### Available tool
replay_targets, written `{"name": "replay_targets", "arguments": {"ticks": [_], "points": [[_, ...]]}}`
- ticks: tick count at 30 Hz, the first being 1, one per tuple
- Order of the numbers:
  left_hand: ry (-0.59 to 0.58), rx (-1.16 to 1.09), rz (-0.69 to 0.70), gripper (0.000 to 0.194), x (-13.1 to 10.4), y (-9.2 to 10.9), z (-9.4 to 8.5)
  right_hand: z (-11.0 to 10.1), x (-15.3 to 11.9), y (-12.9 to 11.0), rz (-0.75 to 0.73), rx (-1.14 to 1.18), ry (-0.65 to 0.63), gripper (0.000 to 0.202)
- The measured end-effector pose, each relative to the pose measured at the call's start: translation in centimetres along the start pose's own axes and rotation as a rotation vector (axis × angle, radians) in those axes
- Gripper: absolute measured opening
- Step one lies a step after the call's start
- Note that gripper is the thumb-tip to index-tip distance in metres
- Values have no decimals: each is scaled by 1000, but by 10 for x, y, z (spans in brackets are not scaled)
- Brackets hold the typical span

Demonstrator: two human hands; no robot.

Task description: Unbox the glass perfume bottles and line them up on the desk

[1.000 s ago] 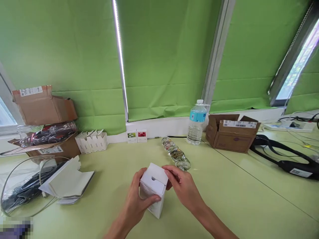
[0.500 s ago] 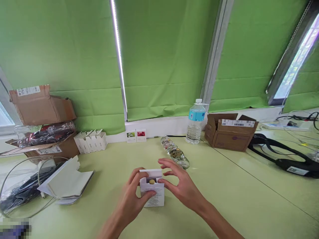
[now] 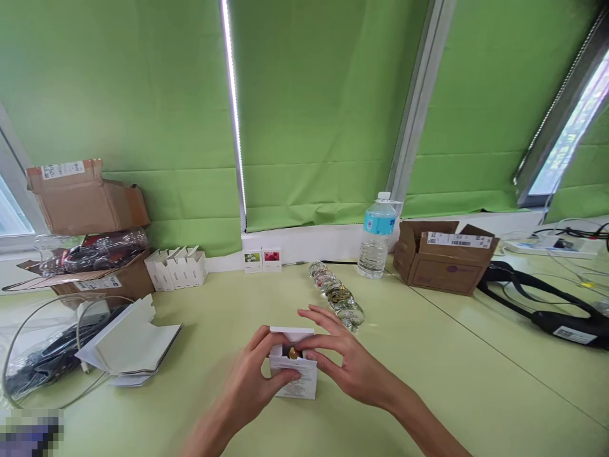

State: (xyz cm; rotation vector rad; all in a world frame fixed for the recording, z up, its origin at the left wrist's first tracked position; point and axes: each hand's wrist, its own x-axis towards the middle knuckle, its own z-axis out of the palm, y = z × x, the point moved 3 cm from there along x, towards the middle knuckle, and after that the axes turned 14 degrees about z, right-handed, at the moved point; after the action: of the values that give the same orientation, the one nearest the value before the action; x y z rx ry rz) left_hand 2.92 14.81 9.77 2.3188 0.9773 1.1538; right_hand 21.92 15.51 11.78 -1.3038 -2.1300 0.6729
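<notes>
A small white paper box (image 3: 304,384) with fine grey print on its front stands on the table with its top open. Inside the opening shows a gold-coloured round top (image 3: 294,353); the rest of that item is hidden in the box. My left hand (image 3: 259,368) grips the box from the left, thumb across the front and fingers at the upper left side. My right hand (image 3: 345,355) is at the box's upper right edge. Its index fingertip reaches over the opening beside the gold top, and its thumb rests close by on the right edge, the two nearly together.
Behind my hands lies a row of clear wrapped round ornaments (image 3: 339,297). Farther back are a water bottle (image 3: 375,251), two small picture boxes (image 3: 262,260), several white boxes (image 3: 178,270) and a brown carton (image 3: 442,263). Folded white card (image 3: 136,343) lies left, a black headset (image 3: 547,311) right.
My right index finger has come down from above the box to its opening, close to the thumb. My left hand keeps its grip. The view has shifted slightly.
</notes>
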Motion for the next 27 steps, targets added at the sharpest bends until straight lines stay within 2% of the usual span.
{"name": "replay_targets", "arguments": {"ticks": [6,12,15,19,24,27], "points": [[44,-54,-59,30,-3,-5,2,-4,-2,-5,16,29,26,21],[123,-47,-200,40,-7,-14,5,-13,-1,1,9,41,150,18],[180,-23,-196,37,-7,-20,5,-14,1,13,40,9,219,18],[214,75,-180,33,-9,-28,4,-9,4,23,63,-43,225,19],[168,140,-136,32,-10,-30,3,-11,1,10,62,71,275,17],[166,172,-120,36,-11,-29,3,-12,-2,2,45,144,257,16]]}}
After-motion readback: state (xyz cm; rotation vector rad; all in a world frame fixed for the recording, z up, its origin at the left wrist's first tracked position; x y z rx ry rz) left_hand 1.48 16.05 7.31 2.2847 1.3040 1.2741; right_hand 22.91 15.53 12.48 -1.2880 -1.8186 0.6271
